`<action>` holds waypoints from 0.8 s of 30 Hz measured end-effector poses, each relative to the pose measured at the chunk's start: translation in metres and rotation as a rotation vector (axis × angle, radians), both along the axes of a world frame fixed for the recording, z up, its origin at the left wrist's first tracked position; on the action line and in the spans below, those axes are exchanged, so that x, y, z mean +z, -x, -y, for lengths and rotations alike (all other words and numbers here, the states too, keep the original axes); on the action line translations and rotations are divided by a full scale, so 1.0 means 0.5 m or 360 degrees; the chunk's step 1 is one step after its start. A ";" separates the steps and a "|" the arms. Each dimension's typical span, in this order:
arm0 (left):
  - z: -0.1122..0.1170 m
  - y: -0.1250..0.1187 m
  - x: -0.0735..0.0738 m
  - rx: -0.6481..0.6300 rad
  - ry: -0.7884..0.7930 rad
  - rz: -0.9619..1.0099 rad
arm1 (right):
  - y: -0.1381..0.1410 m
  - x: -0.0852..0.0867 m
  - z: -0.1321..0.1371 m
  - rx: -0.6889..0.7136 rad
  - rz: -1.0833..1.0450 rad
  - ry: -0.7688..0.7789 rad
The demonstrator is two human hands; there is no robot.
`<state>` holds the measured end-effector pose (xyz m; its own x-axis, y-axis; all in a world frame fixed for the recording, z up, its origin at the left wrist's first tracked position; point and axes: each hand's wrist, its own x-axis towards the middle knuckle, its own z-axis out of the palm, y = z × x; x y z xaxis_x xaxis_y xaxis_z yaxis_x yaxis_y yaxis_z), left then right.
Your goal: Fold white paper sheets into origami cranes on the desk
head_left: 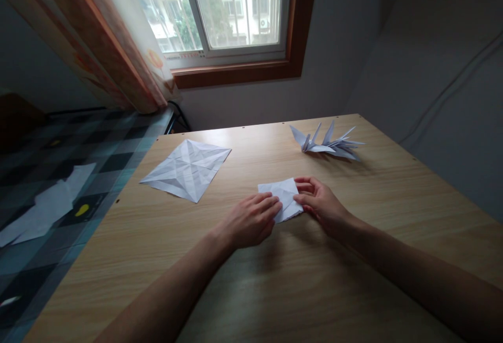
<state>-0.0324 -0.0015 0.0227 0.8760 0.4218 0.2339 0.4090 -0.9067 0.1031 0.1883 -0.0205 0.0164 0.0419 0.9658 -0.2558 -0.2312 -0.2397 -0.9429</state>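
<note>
A small folded square of white paper (283, 192) lies on the wooden table between my hands. My left hand (253, 218) rests over its lower left part, fingers together and pressed on the paper. At the right edge, my right hand (317, 200) grips the paper between thumb and fingers. The fold layers under my left palm are hidden. Farther left lies an unfolded white sheet (189, 167) with a grid of creases. Toward the back right sit several folded paper cranes (328, 143), bunched close together.
The light wooden table (176, 301) fills the foreground. To its left, a bed with a checked cover (113, 138) bears loose white paper pieces (49, 209). Behind are a barred window (239, 12), an orange-patterned curtain (106, 33) and a wall with a cable at right.
</note>
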 end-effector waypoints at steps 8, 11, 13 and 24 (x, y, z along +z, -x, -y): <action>0.008 -0.007 -0.008 0.0189 -0.0059 0.0220 | 0.018 -0.001 0.025 0.0369 0.0025 -0.0374; 0.011 -0.009 -0.010 0.0448 0.0082 0.0486 | 0.025 -0.003 0.034 0.0293 0.0122 -0.0643; 0.013 -0.011 -0.008 0.0637 0.0254 0.0743 | 0.026 -0.012 0.031 0.0033 0.0299 -0.0731; 0.026 -0.039 -0.004 0.0736 0.1391 0.1455 | 0.032 -0.023 0.028 0.0269 -0.0009 -0.0467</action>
<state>-0.0128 -0.0145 0.0208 0.2896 0.9440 0.1580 0.1320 -0.2029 0.9703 0.1721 -0.0347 0.0051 -0.1260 0.9914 0.0343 -0.2166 0.0062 -0.9762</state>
